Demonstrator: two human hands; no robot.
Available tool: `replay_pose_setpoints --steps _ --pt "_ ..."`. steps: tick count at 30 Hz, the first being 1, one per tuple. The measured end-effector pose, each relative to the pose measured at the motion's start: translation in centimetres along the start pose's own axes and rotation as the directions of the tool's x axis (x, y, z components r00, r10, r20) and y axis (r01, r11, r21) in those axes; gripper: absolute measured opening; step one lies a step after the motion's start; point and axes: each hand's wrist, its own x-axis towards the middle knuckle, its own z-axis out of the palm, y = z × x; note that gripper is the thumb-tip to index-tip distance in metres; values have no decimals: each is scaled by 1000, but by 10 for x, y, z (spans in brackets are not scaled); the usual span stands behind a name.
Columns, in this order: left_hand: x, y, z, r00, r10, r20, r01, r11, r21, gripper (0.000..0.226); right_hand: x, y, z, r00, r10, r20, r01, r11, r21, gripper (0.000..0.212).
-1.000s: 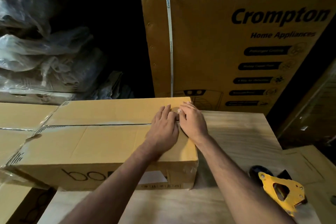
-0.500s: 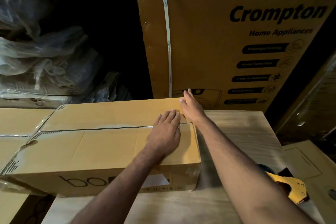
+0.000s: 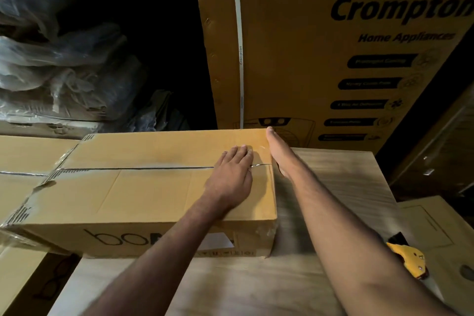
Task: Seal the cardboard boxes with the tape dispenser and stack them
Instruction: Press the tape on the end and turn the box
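A long brown cardboard box [image 3: 143, 195] lies on a pale wooden table [image 3: 256, 282], its two top flaps meeting along a centre seam. My left hand [image 3: 230, 177] rests flat on the top near the right end, fingers straight across the seam. My right hand [image 3: 275, 151] presses edge-on against the box's right end, fingers straight and reaching the far corner. A yellow tape dispenser [image 3: 407, 259] lies on the table at the right, partly hidden behind my right forearm.
A tall Crompton carton [image 3: 333, 46] stands behind the table. Another taped box [image 3: 28, 156] sits to the left of the long one. Plastic-wrapped bundles [image 3: 56, 67] pile at the far left. A flat cardboard sheet [image 3: 436, 226] lies to the right.
My right hand has slid from the top of the box over to its right end and further back. The left hand stays flat on the flaps.
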Motion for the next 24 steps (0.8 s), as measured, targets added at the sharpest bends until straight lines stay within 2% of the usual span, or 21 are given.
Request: replay_pose_setpoints --steps 2,7,12,14,17,20,22,24 --pt "1 1 -2 1000 -3 -3 3 1000 -4 53 1 -1 5 1000 -10 -3 10 1000 13 63" --pt "0 3 1 1000 -16 -21 17 1000 25 52 -39 21 21 986 -136 -99 148 982 117 56" --pt "-1 5 -2 999 -26 -27 27 999 23 52 -117 64 25 968 -242 -66 251 941 226 55" --pt "-2 6 -2 998 -50 -38 52 998 44 51 -141 84 32 957 -281 -66 289 928 236 60" --pt "-9 14 -5 971 -193 -142 210 971 117 46 -154 105 33 920 -379 -105 391 910 141 95" --pt "-20 29 -6 925 -280 -256 337 917 212 37 -143 125 22 850 -526 -22 524 850 -46 107" --pt "-29 41 -1 906 -326 -270 371 919 135 35 -135 132 17 807 -591 18 578 782 -234 108" --pt "-36 53 3 892 -394 -224 405 914 3 42 -128 132 16 795 -606 26 581 748 -322 108"
